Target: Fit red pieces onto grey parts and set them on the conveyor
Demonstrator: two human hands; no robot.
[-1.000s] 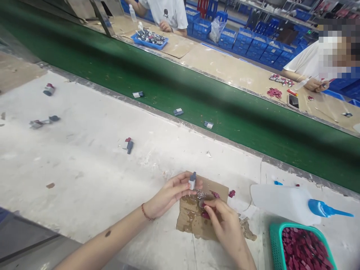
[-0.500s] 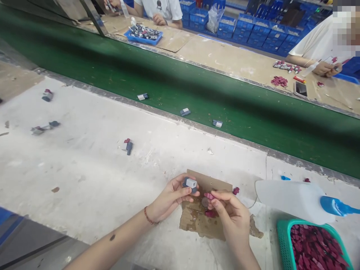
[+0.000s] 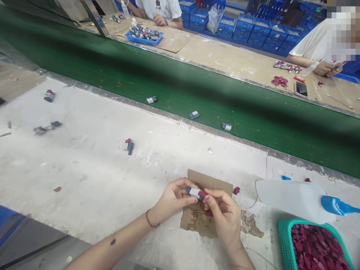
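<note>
Above cardboard (image 3: 213, 180) at lower centre, the left hand (image 3: 172, 197) is clamped on a grey-and-blue piece (image 3: 194, 192), probably light and stiff, best held by its sides. Against its right end, a maroon piece (image 3: 202, 194), likely hard, is pinched by the right hand (image 3: 226, 215).

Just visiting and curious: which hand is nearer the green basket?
The right hand, left of the green basket in view and not touching it. The left hand is farther away, on the right hand's far side.
</note>
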